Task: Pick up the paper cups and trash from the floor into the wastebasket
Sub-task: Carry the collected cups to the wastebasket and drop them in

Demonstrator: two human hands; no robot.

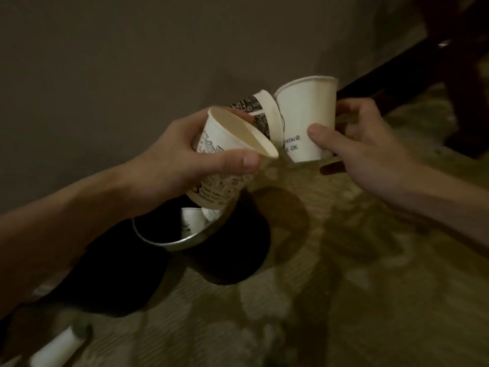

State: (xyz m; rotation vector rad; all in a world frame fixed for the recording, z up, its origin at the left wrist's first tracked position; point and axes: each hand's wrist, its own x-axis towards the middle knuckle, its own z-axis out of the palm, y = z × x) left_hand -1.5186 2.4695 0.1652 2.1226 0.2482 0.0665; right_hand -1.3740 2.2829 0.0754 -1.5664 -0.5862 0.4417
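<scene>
bottom left on the carpet (344,287) lies a pale tube-ish thing (55,348), maybe another cup, can't tell. the left hand (185,160) is curled round a printed cup (230,154), thumb across its side. a dark patterned cup (255,112) looks pinched behind it by the same fingers. both hang just above the black wastebasket (169,243), which has a fourth cup (190,221) inside. the right hand (365,144) pinches a white cup (304,117) by its wall. so three in hand, one binned. they look light, thin and crushable, so i'd grip gently mid-wall.
</scene>
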